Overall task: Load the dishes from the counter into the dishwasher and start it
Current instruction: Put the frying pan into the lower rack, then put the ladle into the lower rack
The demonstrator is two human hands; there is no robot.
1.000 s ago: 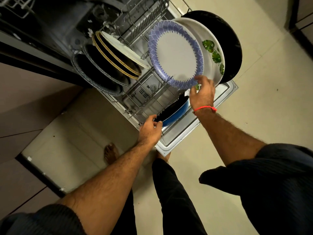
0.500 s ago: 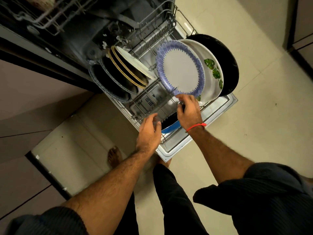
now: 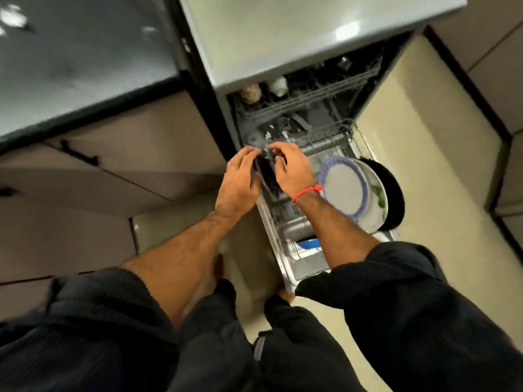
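The dishwasher's lower rack (image 3: 334, 142) is pulled out over the open door (image 3: 308, 267). Both my hands are at the upright dark plates (image 3: 264, 172) on the rack's left side. My left hand (image 3: 239, 185) holds them from the left, and my right hand (image 3: 293, 169), with a red wrist thread, curls its fingers over their top rim. To the right stand a blue-rimmed plate (image 3: 343, 189), a white leaf-print plate (image 3: 373, 213) and a black plate (image 3: 394, 193). A blue bowl (image 3: 307, 245) lies at the rack's near end. The frame is blurred.
The upper rack (image 3: 311, 100) holds two cups (image 3: 250, 93) inside the machine. A pale counter top (image 3: 311, 32) covers the dishwasher, with a dark glossy counter (image 3: 70, 66) to its left. Cabinet fronts (image 3: 127, 171) flank the left, tiled floor (image 3: 424, 165) the right.
My view has swung upward and back. Both hands left the blue bowl and the blue-rimmed plate and moved up to the dark plates at the rack's left.
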